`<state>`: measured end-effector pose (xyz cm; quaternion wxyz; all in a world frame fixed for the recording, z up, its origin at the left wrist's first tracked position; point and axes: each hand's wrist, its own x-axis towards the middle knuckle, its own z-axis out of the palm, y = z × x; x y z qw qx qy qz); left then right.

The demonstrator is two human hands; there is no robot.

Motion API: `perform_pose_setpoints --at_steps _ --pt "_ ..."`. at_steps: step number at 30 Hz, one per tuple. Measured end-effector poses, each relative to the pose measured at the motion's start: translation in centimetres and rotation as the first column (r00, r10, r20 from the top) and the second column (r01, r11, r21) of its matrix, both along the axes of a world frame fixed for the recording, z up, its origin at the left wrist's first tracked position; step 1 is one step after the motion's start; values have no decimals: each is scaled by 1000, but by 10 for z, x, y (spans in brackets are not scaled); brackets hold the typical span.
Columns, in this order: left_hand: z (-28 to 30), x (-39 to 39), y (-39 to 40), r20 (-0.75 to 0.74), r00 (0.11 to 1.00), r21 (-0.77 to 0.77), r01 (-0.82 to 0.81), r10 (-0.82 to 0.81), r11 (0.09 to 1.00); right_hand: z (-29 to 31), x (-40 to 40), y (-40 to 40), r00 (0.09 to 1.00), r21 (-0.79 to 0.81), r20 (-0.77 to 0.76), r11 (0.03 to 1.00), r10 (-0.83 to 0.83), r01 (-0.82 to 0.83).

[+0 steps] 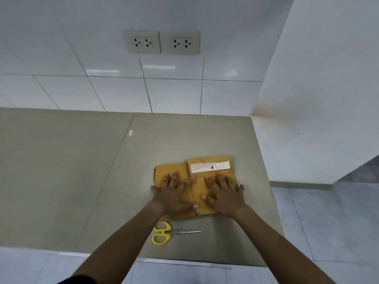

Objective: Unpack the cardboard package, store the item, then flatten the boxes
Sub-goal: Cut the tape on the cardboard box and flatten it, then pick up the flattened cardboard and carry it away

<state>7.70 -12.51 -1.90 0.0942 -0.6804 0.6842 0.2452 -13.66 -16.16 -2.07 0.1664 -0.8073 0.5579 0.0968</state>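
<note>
I press my left hand and right hand, fingers spread flat, on the flattened cardboard box (yellow-handled scissors lie near the table's front edge).

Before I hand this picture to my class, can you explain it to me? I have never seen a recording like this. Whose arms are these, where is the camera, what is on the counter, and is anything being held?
There is no machine here. A person wears a wide-angle camera on the head, so this single picture looks forward and down along their own bare arms.

The left hand and the right hand both lie open, palms down, pressing on flattened brown cardboard on a grey counter. The cardboard carries a white shipping label. Nothing is gripped: the hands only push down.

Nearer the person, yellow-handled scissors lie closed on the counter, apart from the hands, blades pointing right. On the tiled wall behind are two power sockets. The unpacked item is not in view.
</note>
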Motion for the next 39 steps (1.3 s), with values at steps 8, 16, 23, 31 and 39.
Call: perform_pose_setpoints --at_steps 8,16,23,31,39 --pt "4 -8 -15 -138 958 -47 -258 250 965 2 -4 -31 960 -7 159 972 -230 234" --pt "17 5 -16 -142 473 13 -877 869 480 -1 -24 -33 824 47 289 867 -487 496" --pt "24 28 -17 -544 247 192 -894 802 406 20 -34 -22 580 218 604 814 -546 539" --pt "57 17 -27 -684 96 401 -779 723 482 39 -61 -1 435 234 708 765 -557 600" --pt "84 -45 -22 -716 135 414 -708 685 572 52 -135 17 373 192 753 723 -542 664"
